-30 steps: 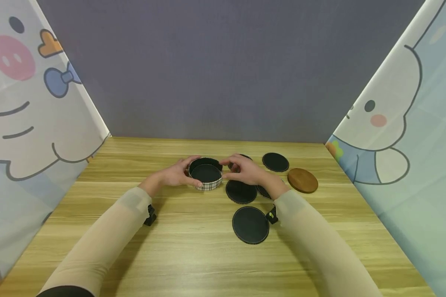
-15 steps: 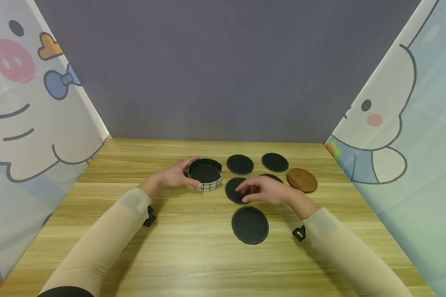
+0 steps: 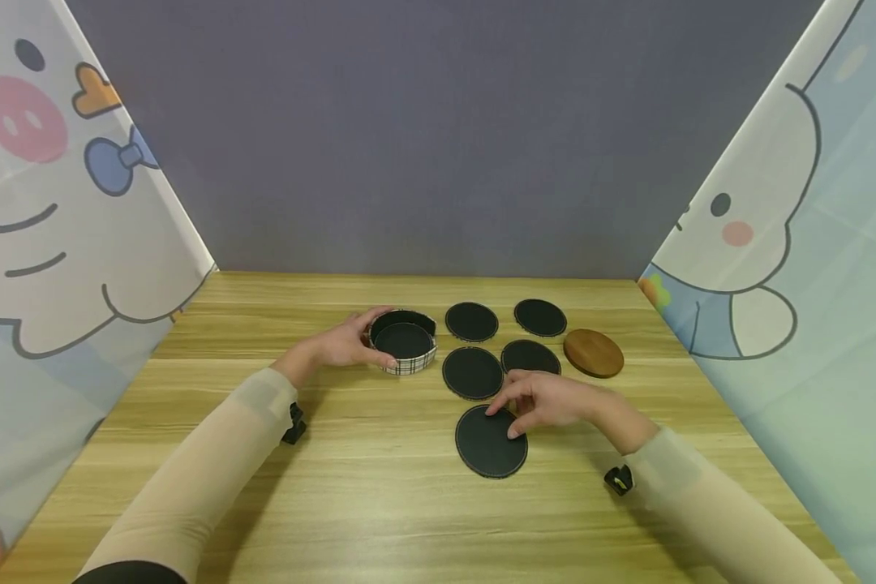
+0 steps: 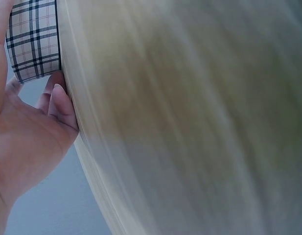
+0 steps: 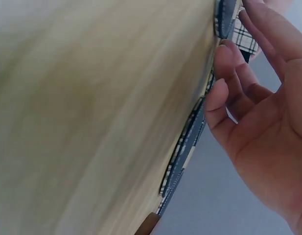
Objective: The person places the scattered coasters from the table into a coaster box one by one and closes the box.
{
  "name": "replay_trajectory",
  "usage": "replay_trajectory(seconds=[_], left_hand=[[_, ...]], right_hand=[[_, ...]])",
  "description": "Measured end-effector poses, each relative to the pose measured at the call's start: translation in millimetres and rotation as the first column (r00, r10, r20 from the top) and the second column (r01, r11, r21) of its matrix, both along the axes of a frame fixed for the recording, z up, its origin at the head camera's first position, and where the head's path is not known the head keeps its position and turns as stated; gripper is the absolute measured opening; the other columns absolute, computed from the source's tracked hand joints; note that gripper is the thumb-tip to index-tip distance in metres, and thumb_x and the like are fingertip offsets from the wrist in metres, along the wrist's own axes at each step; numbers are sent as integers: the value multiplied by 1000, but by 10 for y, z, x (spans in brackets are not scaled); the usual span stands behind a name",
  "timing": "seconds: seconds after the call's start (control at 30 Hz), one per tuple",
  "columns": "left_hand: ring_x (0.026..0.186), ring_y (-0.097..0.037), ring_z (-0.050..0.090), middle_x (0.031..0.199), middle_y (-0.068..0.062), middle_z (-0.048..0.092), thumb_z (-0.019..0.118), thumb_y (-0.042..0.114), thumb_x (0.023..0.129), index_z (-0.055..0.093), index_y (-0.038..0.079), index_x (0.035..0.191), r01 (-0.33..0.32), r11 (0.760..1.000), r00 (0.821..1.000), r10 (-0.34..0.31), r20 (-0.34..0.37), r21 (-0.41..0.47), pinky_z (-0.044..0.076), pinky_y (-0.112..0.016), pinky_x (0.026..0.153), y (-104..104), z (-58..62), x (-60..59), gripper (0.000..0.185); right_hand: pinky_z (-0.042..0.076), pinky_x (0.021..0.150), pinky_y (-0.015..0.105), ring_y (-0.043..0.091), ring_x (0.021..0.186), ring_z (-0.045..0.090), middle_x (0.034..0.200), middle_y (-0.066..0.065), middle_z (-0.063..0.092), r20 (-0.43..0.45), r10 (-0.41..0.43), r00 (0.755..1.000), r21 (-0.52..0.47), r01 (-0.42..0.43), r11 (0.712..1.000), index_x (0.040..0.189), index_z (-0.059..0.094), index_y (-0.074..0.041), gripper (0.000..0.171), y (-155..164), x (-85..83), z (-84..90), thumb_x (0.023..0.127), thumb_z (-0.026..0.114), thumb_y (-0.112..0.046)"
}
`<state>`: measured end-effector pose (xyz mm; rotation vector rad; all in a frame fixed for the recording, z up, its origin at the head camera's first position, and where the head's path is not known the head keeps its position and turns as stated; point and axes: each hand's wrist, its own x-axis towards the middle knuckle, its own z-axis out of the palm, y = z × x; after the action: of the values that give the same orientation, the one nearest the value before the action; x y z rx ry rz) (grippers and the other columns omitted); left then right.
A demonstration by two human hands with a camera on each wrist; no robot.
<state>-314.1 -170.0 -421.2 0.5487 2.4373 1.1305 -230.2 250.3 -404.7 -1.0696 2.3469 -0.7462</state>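
A round plaid holder (image 3: 409,363) with a black coaster inside stands left of centre on the wooden table (image 3: 380,503). My left hand (image 3: 371,339) grips its left side, thumb on the near wall and fingers on the far rim; the plaid wall (image 4: 33,44) shows against my fingers in the left wrist view. My right hand (image 3: 507,418) hovers low with relaxed fingers, its fingertips (image 5: 224,63) touching the far right edge of the nearest black coaster (image 3: 485,446).
Several more black coasters lie right of the holder: two at the back (image 3: 471,322) (image 3: 540,317) and two in the middle (image 3: 472,373) (image 3: 530,357). A brown wooden disc (image 3: 593,353) lies at the far right. Cartoon-printed curtains flank the table.
My right hand has drawn back from the holder's right side, passed over the middle coasters and come down on the nearest coaster. The left hand has stayed on the holder.
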Motion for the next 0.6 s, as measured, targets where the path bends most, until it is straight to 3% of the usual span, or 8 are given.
replay_trajectory(seconds=[0.33,0.6], left_hand=[[138,-45,52,163,-29,24,92,46,90,15,29,178,0,1000,1000,0,3,-11,52,-53,109,-9,-12,-6,118],[137,-44,52,162,-27,26,93,48,89,16,30,178,-8,1000,1000,8,-5,-16,48,-58,113,-6,-1,-3,119]], right_hand=[[52,78,24,8,85,56,115,1,60,35,-14,999,12,13,1000,140,74,-28,54,-73,72,-69,90,94,-33],[50,77,23,8,88,54,101,-6,61,-65,5,998,44,-2,999,132,70,-27,53,-199,140,-95,87,96,-41]])
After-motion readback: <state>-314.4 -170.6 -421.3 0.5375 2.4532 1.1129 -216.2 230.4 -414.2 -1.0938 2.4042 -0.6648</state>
